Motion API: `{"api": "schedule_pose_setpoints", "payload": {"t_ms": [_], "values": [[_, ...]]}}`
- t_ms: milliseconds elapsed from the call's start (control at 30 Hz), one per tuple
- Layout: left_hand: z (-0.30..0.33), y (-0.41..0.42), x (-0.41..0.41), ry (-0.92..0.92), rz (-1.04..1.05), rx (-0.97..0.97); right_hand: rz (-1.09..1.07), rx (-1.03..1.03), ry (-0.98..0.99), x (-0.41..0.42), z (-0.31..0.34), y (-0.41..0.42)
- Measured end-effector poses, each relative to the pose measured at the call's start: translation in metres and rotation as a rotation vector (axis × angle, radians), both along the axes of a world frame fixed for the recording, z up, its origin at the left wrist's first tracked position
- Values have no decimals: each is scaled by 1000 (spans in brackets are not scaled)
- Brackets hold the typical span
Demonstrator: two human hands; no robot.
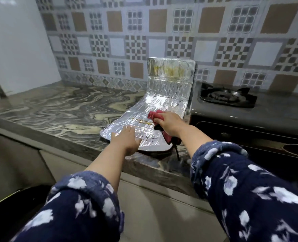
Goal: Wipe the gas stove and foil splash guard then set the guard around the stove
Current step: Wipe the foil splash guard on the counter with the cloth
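Observation:
The foil splash guard [164,95] lies unfolded on the marble counter, its far panel leaning up against the tiled wall with yellow grease stains on it. My left hand [125,140] presses flat on the guard's near panel with straight fingers. My right hand [169,123] grips a red cloth [154,115] bunched on the guard's middle panel, next to more yellow stains. The black gas stove [232,109] stands just right of the guard, its burner grate bare.
The marble counter [57,109] stretches left of the guard. Its front edge runs under my forearms. A patterned tile wall [144,41] backs the counter. A dark round object [13,215] sits low at the bottom left, below the counter.

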State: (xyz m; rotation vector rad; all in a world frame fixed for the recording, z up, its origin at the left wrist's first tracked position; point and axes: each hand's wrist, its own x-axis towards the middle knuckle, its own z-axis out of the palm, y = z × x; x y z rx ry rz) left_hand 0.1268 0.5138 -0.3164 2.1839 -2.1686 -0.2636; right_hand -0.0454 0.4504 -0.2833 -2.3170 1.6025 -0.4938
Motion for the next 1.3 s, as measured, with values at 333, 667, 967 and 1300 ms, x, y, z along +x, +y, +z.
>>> {"api": "schedule_pose_setpoints", "payload": {"t_ms": [333,667,967,1300], "values": [[-58,-87,114,-5,-50,13,2,164,86,114,-74,-78],[-102,-96,153,-9,-79,-5,175,178,388,148,-106,-84],[-110,-97,153,-70,-59,-85,512,-35,364,150,-129,-99],[-107,-95,148,-54,6,-79,314,-24,354,147,-132,-181]]}}
